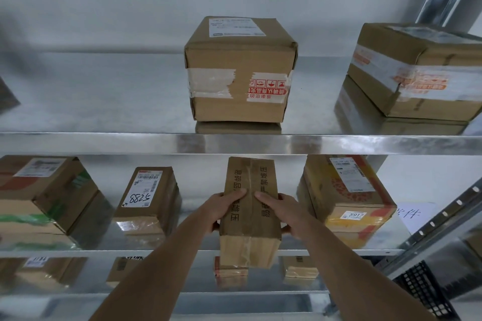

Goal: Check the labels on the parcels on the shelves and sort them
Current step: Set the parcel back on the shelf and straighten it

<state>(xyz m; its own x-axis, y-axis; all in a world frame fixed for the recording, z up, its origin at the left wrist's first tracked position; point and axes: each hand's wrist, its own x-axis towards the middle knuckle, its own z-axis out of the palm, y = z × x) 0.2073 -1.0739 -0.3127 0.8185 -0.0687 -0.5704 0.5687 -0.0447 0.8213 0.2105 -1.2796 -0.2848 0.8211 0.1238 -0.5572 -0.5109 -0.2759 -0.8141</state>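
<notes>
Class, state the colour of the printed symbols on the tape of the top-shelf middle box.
Red on white tape, on the top-shelf middle box; seen in the head view.

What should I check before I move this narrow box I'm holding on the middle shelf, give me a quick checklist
1. Left hand grips the narrow box: ok.
2. Right hand grips its other side: ok.
3. Shipping label on the box found: not ok, only printed text on top.
4. Gap to the 5288 parcel: ok.
5. Gap to the yellow parcel: ok, though tight.
6. Box's far end clear of the upper shelf edge: cannot tell.
</notes>
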